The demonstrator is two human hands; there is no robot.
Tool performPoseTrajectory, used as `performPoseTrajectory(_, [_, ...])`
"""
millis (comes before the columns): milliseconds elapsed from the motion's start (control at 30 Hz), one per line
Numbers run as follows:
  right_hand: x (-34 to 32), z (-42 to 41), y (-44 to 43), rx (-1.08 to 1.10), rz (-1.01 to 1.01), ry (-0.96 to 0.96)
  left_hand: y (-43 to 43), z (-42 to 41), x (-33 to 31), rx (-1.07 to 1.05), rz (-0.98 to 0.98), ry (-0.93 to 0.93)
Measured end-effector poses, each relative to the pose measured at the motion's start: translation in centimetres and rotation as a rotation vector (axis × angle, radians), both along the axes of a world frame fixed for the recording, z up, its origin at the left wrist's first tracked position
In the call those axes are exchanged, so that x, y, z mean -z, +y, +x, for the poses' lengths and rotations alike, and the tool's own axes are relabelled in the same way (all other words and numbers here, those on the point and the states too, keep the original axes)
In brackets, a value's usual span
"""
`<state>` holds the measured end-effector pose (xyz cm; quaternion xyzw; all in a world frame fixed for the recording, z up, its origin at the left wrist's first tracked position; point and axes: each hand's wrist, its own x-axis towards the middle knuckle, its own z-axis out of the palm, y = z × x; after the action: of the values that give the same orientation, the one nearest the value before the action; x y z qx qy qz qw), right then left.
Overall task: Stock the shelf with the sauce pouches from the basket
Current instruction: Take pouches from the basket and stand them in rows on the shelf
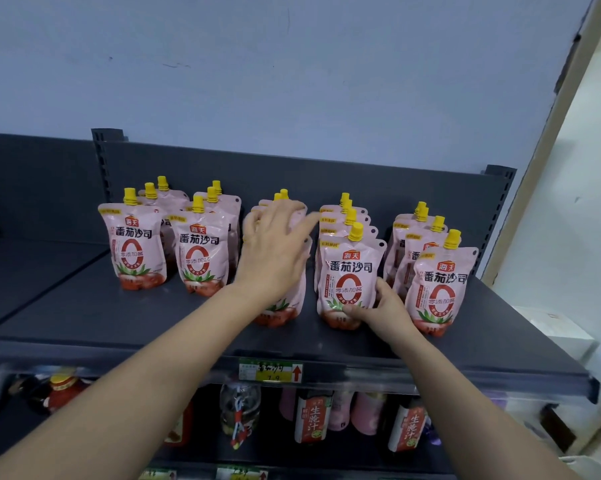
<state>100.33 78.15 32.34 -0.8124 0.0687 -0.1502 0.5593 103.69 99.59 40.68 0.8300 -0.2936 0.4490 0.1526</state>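
Observation:
Several pink sauce pouches with yellow caps stand upright in rows on the dark grey shelf (84,317). My left hand (275,247) lies with spread, straight fingers over the front pouch of the middle row (285,306), hiding most of it. My right hand (382,310) grips the lower right corner of the front pouch in the fourth row (351,271), thumb across its bottom front. Other rows stand at the far left (136,247), second from left (202,251) and far right (437,289). The basket is out of view.
A green and yellow price tag (270,370) hangs on the shelf's front edge. Bottles and jars (313,420) stand on the lower shelf beneath. A blue wall rises behind, and a pale wall corner (552,168) borders the right. Bare shelf surface lies at the left.

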Motion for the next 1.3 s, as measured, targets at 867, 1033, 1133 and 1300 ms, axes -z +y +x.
performPoseTrajectory(867, [0.5, 0.4, -0.1, -0.006, -0.244, -0.016, 3.4, 3.4, 5.8, 0.065, -0.539, 0.891])
performPoseTrajectory(1033, [0.5, 0.2, -0.1, 0.006, -0.252, -0.012, 3.6, 3.1, 5.6, 0.086, -0.512, 0.913])
performPoseTrajectory(1133, [0.5, 0.0, -0.1, 0.006, -0.210, -0.022, 3.8, 2.6, 5.5, 0.111, -0.514, 0.913])
performPoseTrajectory(1300, [0.4, 0.0, -0.3, 0.020, -0.169, -0.030, 4.1, 1.9, 4.9, 0.151, -0.518, 0.888])
